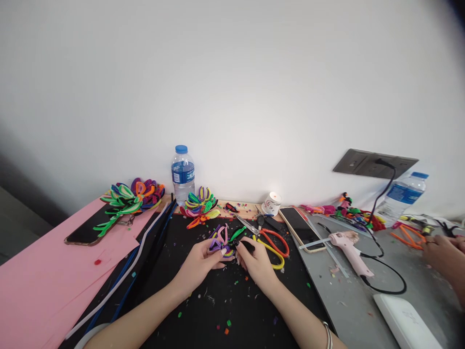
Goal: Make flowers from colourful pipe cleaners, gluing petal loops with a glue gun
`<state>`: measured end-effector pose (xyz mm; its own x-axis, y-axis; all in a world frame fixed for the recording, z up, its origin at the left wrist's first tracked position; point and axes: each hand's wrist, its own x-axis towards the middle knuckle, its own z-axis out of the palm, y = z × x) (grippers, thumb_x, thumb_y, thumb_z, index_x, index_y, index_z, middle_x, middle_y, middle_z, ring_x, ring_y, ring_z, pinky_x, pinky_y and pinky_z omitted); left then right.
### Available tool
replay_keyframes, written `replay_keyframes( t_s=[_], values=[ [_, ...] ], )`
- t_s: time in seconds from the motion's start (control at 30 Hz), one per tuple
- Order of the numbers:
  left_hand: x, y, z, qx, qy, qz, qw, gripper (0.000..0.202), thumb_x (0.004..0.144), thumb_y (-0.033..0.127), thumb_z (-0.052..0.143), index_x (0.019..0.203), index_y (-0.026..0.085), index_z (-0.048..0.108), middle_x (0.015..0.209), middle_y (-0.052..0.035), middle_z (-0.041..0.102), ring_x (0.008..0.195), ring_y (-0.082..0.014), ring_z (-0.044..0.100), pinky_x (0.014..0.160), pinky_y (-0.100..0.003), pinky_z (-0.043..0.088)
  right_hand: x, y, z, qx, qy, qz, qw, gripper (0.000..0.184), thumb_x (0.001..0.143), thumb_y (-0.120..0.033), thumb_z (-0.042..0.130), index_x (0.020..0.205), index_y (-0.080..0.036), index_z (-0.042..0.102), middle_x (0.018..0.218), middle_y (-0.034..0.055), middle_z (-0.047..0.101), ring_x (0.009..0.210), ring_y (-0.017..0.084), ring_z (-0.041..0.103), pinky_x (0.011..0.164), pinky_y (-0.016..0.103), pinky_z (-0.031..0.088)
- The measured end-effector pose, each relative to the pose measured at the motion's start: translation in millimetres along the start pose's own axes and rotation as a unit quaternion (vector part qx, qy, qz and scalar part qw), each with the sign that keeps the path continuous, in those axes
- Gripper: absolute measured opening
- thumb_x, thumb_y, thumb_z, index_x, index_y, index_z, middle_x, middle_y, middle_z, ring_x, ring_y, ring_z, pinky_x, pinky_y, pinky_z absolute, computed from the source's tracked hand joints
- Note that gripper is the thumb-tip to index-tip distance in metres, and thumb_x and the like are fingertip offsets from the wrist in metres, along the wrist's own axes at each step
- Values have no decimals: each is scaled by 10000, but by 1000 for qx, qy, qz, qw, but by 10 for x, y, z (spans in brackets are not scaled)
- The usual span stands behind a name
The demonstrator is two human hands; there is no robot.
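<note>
Both hands were low in the middle of the black felt-covered surface (225, 305), which was littered with tiny coloured snippings. The left hand (198, 264) had its fingers curled snug round a looped purple, pink and yellow pipe-cleaner cluster (220, 241), holding it just above the surface. The right hand (256, 261) was closed in a pinch on a short black fuzzy piece (244, 245) right up against the cluster's side.

Just beside the right hand lay red-and-yellow-handled scissors (272, 245), and past them a dark smartphone in a tan case (302, 228), screen off. A pink hot glue gun (348, 249) sat further right on the grey part, with its black cord looping off.

As for writing, the clear plastic water bottle with a blue cap (182, 174) at the wall had a blue label with white characters, too small for me to read. The small white tape roll (271, 203) had a red mark on it, also unreadable.

Two finished multicoloured pipe-cleaner flower bunches sat at the back, one (132, 196) over a big pink paper sheet (32, 276) and one (199, 203) near the bottle. Another person's hand (441, 252) showed at the far right edge
</note>
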<state>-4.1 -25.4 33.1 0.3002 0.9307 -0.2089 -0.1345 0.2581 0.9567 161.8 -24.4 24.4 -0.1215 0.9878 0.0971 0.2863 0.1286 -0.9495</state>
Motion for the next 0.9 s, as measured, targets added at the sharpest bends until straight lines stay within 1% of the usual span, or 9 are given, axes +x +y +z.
replay_keyframes(
  t_s=[0.1, 0.3, 0.43, 0.9],
  values=[
    [-6, 11, 3, 9, -5, 1, 1000, 341, 704, 389, 674, 960, 167, 633, 1008, -90, 702, 877, -256, 684, 722, -309, 536, -5, -30, -21, -65, 7, -37, 997, 352, 870, -348, 422, 555, -194, 444, 466, -34, 449, 442, 109, 408, 447, 222, 316],
    [-3, 19, -1, 16, -13, 10, 1000, 293, 710, 379, 667, 911, 167, 637, 964, -78, 707, 856, -256, 687, 711, -306, 529, 8, -60, -33, -151, 9, -79, 985, 336, 870, -299, 412, 551, -195, 417, 483, -39, 411, 469, 112, 365, 464, 226, 276],
    [-7, 19, -5, 23, -17, 8, 1000, 281, 723, 371, 656, 908, 162, 625, 954, -77, 706, 844, -249, 689, 710, -299, 524, 12, -55, -29, -168, 9, -89, 982, 319, 867, -272, 411, 558, -194, 409, 498, -38, 407, 484, 112, 347, 480, 228, 266],
    [-11, 46, -12, 39, -32, 11, 999, 242, 754, 348, 632, 902, 162, 588, 953, -68, 699, 846, -233, 687, 722, -290, 522, 3, -43, -31, -193, 7, -102, 976, 315, 877, -257, 403, 570, -190, 380, 503, -43, 390, 484, 102, 332, 483, 222, 257]
  ],
)
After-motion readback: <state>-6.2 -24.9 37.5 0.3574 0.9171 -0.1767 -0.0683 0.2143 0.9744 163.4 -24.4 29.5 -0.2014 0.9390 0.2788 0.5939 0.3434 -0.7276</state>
